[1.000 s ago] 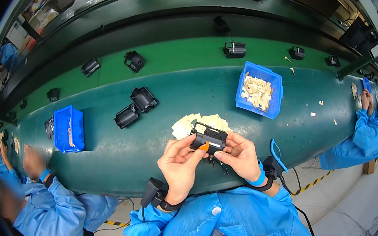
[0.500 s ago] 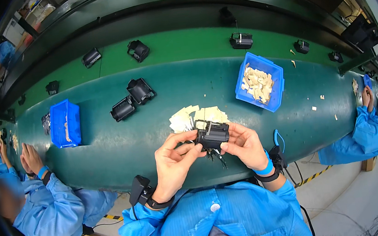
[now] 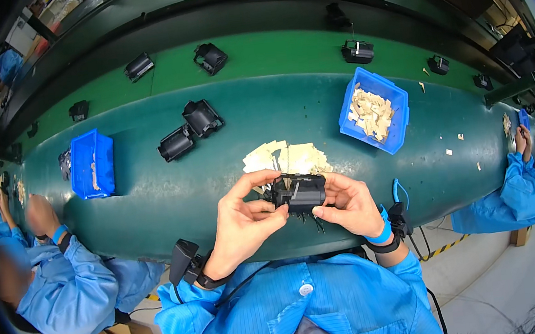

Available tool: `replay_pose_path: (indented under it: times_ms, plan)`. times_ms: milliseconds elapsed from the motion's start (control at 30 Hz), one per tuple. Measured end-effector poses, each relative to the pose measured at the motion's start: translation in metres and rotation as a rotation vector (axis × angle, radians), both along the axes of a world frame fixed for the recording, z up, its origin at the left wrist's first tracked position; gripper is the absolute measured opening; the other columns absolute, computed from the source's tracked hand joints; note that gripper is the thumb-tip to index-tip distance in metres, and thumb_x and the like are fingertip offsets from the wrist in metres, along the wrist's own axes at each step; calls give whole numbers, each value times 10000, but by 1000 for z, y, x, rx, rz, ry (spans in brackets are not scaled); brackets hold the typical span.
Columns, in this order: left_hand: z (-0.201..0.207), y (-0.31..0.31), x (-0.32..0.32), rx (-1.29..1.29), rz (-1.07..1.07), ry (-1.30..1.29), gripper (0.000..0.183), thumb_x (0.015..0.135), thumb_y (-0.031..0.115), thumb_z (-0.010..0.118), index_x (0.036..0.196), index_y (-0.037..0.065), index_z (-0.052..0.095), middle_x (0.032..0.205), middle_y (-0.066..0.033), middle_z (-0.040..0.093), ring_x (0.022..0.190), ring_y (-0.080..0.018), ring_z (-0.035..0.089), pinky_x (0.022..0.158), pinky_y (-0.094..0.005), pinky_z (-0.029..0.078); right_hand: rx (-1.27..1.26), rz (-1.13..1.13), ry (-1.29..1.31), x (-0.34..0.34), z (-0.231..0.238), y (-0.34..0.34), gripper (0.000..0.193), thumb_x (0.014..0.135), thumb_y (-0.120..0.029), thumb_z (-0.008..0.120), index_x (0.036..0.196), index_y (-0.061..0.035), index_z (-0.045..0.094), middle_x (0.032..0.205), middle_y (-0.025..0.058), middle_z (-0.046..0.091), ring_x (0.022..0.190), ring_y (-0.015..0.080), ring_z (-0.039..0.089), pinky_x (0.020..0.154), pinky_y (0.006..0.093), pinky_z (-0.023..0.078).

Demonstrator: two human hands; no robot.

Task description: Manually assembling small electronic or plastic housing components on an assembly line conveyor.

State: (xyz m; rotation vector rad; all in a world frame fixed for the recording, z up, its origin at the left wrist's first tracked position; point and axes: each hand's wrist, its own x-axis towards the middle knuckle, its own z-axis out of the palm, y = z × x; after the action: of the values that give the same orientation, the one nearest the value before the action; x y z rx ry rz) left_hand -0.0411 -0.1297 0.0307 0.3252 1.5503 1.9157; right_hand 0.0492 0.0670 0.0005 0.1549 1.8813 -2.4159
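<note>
Between my two hands is a small black plastic housing (image 3: pixel 306 193), raised just above the near side of the green table. My left hand (image 3: pixel 244 219) pinches its left end with thumb and forefinger. The right hand (image 3: pixel 350 205) grips the other end, thumb along the lower edge. Just behind the housing lies a spread of pale yellow paper pieces (image 3: pixel 304 157). Thin dark strands (image 3: pixel 316 221) show beneath the housing; what they are is hard to make out.
Two black housings (image 3: pixel 177 143) lie left of centre. A blue bin (image 3: pixel 390 143) of pale scraps stands at the right, another blue bin (image 3: pixel 103 160) at the left. More black housings (image 3: pixel 210 59) sit on the brighter green strip behind. Co-workers in blue (image 3: pixel 73 288) sit on both sides.
The housing has tilted a little in my hands, which still grip both its ends. My left forearm has shifted slightly left. The left co-worker's hands have moved.
</note>
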Motion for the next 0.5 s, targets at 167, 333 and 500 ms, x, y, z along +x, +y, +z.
replay_pose_path:
  times_ms: [167,333,500]
  plan:
    - [-2,0,-1,-12,9,-2,423,755,-129,600,1155,-42,492,1167,-171,509,785,-197,671,713,-296,590,49,5,21,0,-1,1,489,807,29,673,1262,49,496,1107,101,611,942,122,587,760,256,494]
    - [-6,-1,0,-4,16,1,382,759,-135,586,1117,-43,489,1153,-167,519,806,-216,674,715,-304,591,94,-5,34,0,1,-1,467,801,21,682,1238,51,521,1065,93,629,908,118,592,758,258,495]
    - [-9,0,1,16,25,-16,350,762,-138,574,1086,-41,484,1132,-170,531,823,-234,676,721,-314,592,183,0,96,0,1,-1,444,798,16,685,1214,58,535,1040,98,641,862,117,595,730,263,506]
